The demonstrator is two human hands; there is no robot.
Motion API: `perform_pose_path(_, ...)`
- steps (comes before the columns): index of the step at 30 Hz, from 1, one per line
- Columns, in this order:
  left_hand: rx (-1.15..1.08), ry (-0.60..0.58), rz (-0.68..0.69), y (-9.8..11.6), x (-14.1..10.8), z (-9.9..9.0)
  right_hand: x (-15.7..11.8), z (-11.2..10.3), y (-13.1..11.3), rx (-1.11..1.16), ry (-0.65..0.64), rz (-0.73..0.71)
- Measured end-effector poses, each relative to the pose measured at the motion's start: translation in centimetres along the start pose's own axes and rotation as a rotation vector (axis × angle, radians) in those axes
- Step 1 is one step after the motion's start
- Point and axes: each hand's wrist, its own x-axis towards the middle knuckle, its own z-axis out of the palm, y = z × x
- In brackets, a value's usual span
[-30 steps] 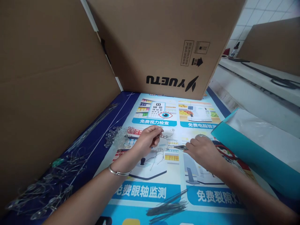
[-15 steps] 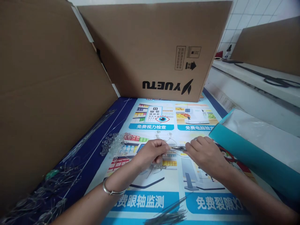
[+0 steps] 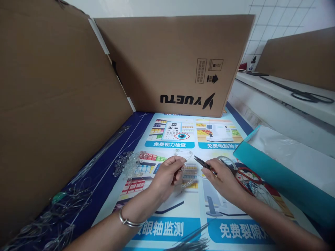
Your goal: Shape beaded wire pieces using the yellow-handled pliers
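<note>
Thumb and fingers of my left hand [image 3: 169,174] pinch a thin wire [image 3: 188,152] that curves up in a loop, with clear beads [image 3: 187,184] hanging beside the hand. My right hand [image 3: 220,176] is closed around dark-tipped pliers [image 3: 202,162]. The plier tips point left, a short gap away from the wire. A pile of clear beads [image 3: 128,164] lies left of my left hand. Straight thin wires [image 3: 190,240] lie in a bundle near the front edge.
Cardboard panels [image 3: 172,62] stand at the back and left. A teal box [image 3: 282,167] with plastic lining is at the right. Tangled wire pieces [image 3: 62,209] lie at left, and red and clear coils [image 3: 248,177] lie behind my right hand. Printed sheet [image 3: 170,144] covers the table.
The pliers have come away from the wire at my left fingertips, and their tips now show dark. My right hand has moved slightly down. The view has tilted up a little.
</note>
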Motion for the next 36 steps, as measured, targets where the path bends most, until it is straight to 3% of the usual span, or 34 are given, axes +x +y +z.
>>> perform_pose_path(9,-0.013,-0.084,-0.071,-1.0,-0.2,0.2,0.0,0.1,-0.4,-0.013,-0.051,-0.011)
perform_pose_path(18,0.006,-0.068,-0.014,-0.8,0.4,-0.4,0.5,-1.3,1.2,-0.202,0.074,-0.076)
perform_pose_path(23,0.001,-0.081,-0.009,-0.6,0.6,-0.7,0.8,-2.1,1.2,-0.192,-0.105,-0.015)
perform_pose_path(28,0.042,-0.139,-0.117,0.5,1.4,-1.9,1.0,-3.1,1.5,-0.273,-0.339,-0.052)
perform_pose_path(36,0.036,-0.225,-0.150,2.0,2.1,-3.0,0.5,-2.0,1.2,-0.576,-0.283,-0.223)
